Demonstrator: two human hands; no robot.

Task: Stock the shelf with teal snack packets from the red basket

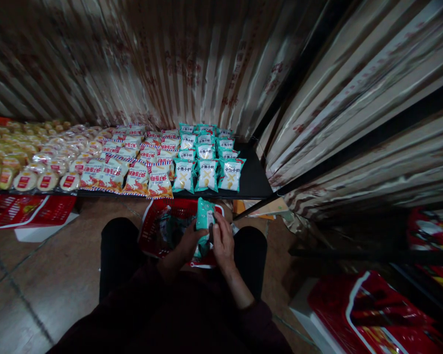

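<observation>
A teal snack bag is held between my two hands above a red basket. My left hand is closed on the bag's left side, thumb across its front. My right hand grips the right side, its fingers lying over the printed back. More teal packets lie inside the basket, partly hidden by my left hand and arm. Just beyond the basket, white-and-teal snack bags stand in rows at the right end of a black shelf.
Left along the shelf are orange-and-white snack bags, round wrapped cakes and yellow packets. Black metal bars slant at the right. Red packages lie at the lower right, and a red bag sits under the shelf.
</observation>
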